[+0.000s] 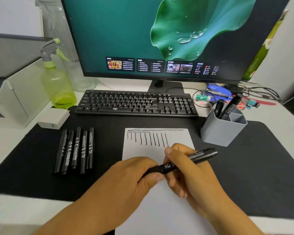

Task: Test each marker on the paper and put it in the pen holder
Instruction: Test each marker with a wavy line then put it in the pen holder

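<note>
Marker (185,162) spans both hands' grip, tail jutting right over paper (143,150).

A black marker (182,162) lies slantwise above the scribbled white paper (157,146). Five black markers (75,150) lie left; two stand in the grey pen holder (222,131), far right.

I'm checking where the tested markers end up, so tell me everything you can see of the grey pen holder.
The pen holder is a grey, matte, plastic-looking cup with rounded corners, divided inside into compartments. It stands upright on the black desk mat, right of the paper and in front of the keyboard's right end. Two black markers lean in its rear left compartment; the others look empty. Neither hand touches it.
</note>
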